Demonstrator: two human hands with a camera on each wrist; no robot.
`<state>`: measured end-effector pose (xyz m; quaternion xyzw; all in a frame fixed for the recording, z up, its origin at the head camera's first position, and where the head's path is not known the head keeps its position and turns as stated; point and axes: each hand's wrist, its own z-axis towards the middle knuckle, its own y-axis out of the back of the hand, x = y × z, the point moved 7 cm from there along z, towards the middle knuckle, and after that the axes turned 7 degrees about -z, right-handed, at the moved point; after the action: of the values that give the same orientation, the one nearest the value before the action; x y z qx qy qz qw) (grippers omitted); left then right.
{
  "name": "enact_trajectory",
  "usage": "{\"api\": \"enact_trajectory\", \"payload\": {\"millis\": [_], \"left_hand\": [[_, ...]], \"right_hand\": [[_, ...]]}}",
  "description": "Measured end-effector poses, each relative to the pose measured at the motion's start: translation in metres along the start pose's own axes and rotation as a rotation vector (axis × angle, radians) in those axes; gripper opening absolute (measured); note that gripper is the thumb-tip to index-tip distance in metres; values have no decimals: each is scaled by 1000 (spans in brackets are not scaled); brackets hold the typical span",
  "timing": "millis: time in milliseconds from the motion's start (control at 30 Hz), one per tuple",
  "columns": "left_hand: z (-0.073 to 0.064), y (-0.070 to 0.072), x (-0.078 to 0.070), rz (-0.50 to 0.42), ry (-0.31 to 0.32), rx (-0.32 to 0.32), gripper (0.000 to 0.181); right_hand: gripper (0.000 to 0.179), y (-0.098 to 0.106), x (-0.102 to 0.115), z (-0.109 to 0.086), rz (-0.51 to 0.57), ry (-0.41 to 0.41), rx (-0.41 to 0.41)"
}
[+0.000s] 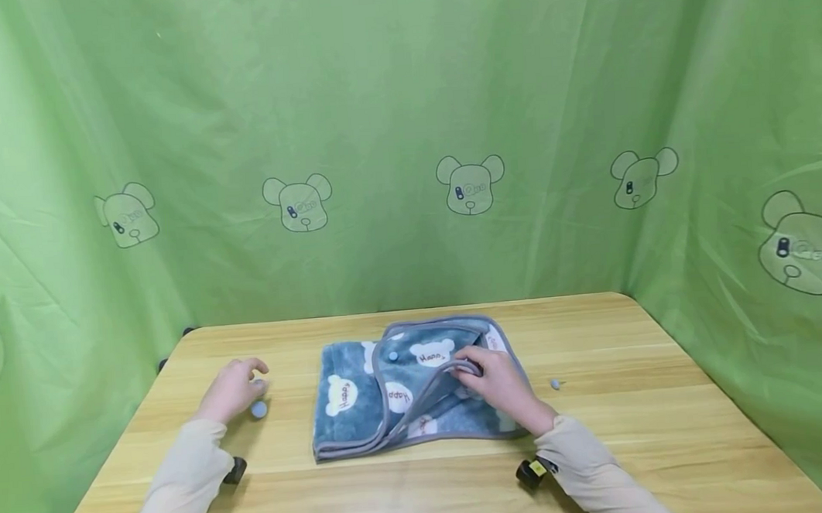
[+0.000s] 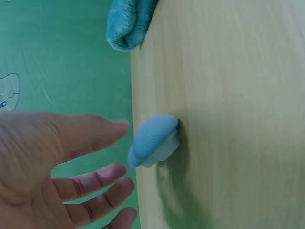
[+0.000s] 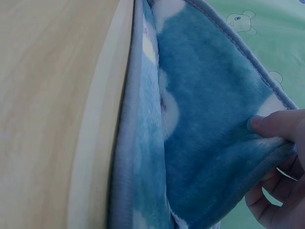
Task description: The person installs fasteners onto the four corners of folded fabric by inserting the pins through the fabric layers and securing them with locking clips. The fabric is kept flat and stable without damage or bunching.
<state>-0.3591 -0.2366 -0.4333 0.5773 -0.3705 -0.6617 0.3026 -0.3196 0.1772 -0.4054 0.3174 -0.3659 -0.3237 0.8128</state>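
A blue fleece blanket [image 1: 347,372] with white bear heads and grey-blue edging lies folded on the table, its right part loosely turned up. My right hand [image 1: 501,379] pinches a raised corner of it. In the right wrist view the thumb [image 3: 274,124] presses on the fleece and the fingers curl behind the edge. A small round blue piece [image 1: 392,356] sits on the blanket's upper layer. My left hand [image 1: 233,390] hovers, fingers spread and slightly bent, beside a blue domed piece [image 2: 155,138] with a pale base. A second blue piece shows partly behind it.
Right of the blanket, a small blue piece [image 1: 556,384] with a thin point lies on the wooden table [image 1: 410,497]. Green curtains [image 1: 383,266] with bear outlines stand behind the table and along both sides. Black wrist cameras [image 1: 530,475] sit at both cuffs.
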Motion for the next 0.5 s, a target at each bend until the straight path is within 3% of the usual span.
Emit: {"api": "enact_trajectory", "payload": {"millis": [267, 500], "left_hand": [[8, -11, 3, 53, 3, 54, 22], [10, -13, 4, 60, 42, 80, 19]], "right_hand": [[11, 0, -1, 0, 6, -17, 18], [13, -1, -3, 0, 13, -26, 24]]}}
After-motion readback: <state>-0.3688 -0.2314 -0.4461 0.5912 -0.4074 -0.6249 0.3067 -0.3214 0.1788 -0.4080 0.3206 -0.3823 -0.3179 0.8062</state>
